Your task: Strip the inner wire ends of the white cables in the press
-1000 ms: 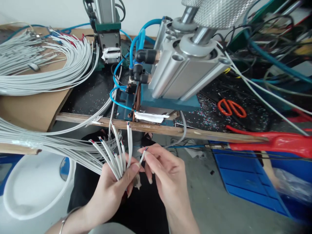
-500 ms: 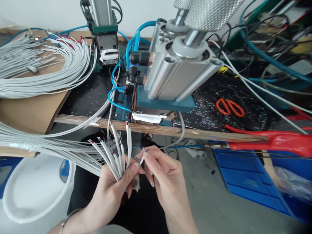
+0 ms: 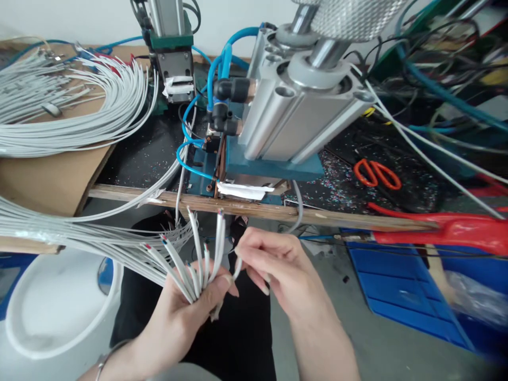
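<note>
My left hand is closed around a fan of white cables, whose cut ends point up and show small coloured wires. My right hand pinches the tip of one white cable beside that fan; its end is hidden by the fingers. This cable bends between the two hands. A small pale scrap shows under my left thumb, too blurred to name. Both hands are in front of the wooden bench edge, below a pneumatic press with a blue base.
A large coil of white cables lies on cardboard at the left, near a second press. Orange-handled scissors lie on the bench, right. A white bucket stands lower left. Red-handled tool and blue crates are at right.
My right hand has moved up and slightly right, its fingertips now covering the cable end that showed before. That cable is now bent, and the fan in my left hand has shifted slightly right.
</note>
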`<move>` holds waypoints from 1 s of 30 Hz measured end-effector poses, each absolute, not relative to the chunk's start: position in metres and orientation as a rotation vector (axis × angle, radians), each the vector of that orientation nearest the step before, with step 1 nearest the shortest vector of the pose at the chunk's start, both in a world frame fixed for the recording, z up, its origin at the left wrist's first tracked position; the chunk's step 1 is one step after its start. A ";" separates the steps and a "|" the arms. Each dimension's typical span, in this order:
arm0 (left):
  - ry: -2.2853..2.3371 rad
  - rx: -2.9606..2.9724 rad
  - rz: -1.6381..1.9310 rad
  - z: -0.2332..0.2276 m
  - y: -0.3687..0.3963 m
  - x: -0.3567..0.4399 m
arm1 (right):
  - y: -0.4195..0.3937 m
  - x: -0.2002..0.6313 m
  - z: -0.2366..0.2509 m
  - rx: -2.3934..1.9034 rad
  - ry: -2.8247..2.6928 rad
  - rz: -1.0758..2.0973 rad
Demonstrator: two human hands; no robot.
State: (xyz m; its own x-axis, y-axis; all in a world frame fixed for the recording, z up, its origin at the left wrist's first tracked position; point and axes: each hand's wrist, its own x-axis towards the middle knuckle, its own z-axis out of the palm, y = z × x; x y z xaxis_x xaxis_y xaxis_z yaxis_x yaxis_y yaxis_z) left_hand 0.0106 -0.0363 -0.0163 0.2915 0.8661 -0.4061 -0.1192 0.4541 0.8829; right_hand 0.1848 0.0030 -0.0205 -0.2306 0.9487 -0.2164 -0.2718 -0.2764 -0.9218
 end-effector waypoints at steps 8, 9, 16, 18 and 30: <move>1.136 0.799 0.935 -0.021 -0.037 0.021 | -0.029 0.159 -0.040 -1.066 -0.816 1.377; 1.132 0.787 0.956 -0.021 -0.037 0.022 | -0.030 0.156 -0.042 -1.071 -0.831 1.343; 1.107 0.805 1.053 -0.014 -0.026 0.020 | -0.024 0.146 -0.035 -1.117 -0.770 1.279; 1.155 0.800 1.129 -0.011 -0.022 0.018 | -0.020 0.147 -0.031 -1.139 -0.733 1.262; 1.041 0.663 1.245 0.007 -0.006 0.012 | 0.017 0.149 -0.027 -1.061 -0.514 1.313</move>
State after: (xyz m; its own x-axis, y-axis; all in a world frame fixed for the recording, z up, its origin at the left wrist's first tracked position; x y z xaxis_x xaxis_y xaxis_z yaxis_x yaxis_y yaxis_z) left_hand 0.0118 -0.0061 0.0072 -0.0124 0.9638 -0.2665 -0.4330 0.2351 0.8702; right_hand 0.1490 0.0172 -0.0266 0.2390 0.9390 -0.2474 -0.5215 -0.0908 -0.8484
